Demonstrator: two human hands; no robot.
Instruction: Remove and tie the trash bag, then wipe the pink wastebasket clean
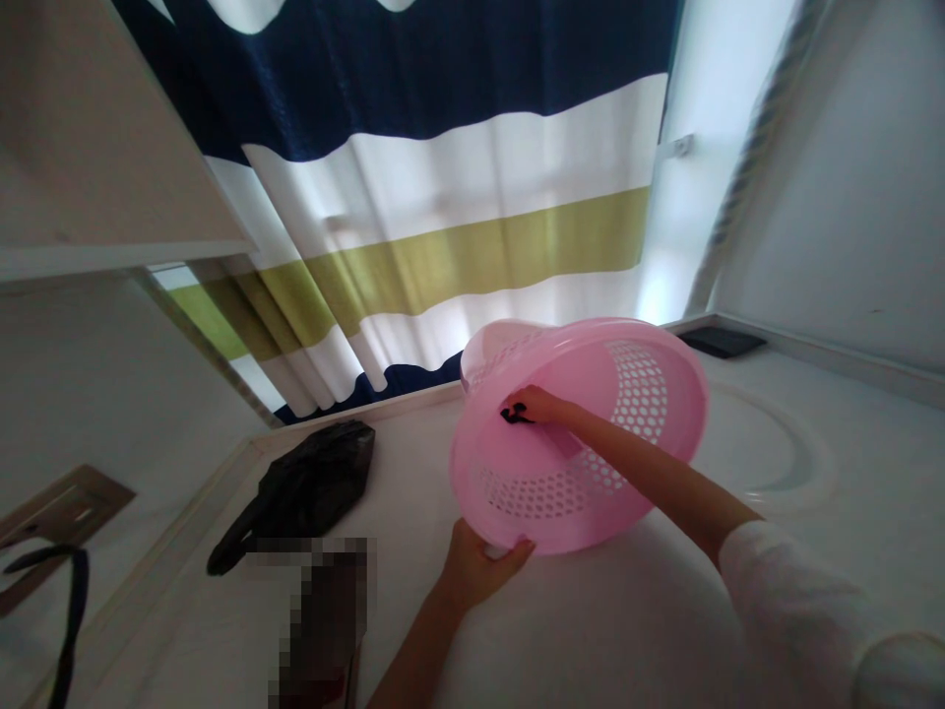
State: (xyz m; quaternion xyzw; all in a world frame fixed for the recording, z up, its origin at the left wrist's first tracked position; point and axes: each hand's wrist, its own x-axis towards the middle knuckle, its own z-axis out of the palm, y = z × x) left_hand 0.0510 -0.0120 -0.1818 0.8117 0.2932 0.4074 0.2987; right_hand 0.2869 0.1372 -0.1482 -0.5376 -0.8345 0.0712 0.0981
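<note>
A pink plastic basket (591, 537) with rows of holes in its wall is tipped on its side, its wide mouth facing me. My left hand (476, 566) grips the lower rim, thumb laid over the edge. Reaching through the mouth, my right hand (542, 404) is closed deep inside, near the basket's bottom. A small black item (517, 414) pokes out from its fingers; I cannot make out its kind.
On the white floor at the left lies a black plastic bag (317, 483). A striped curtain (458, 236) hangs behind the basket. A flat dark object (722, 342) rests in the right corner. A socket plate (74, 502) with a black cable (78, 601) is at the left wall.
</note>
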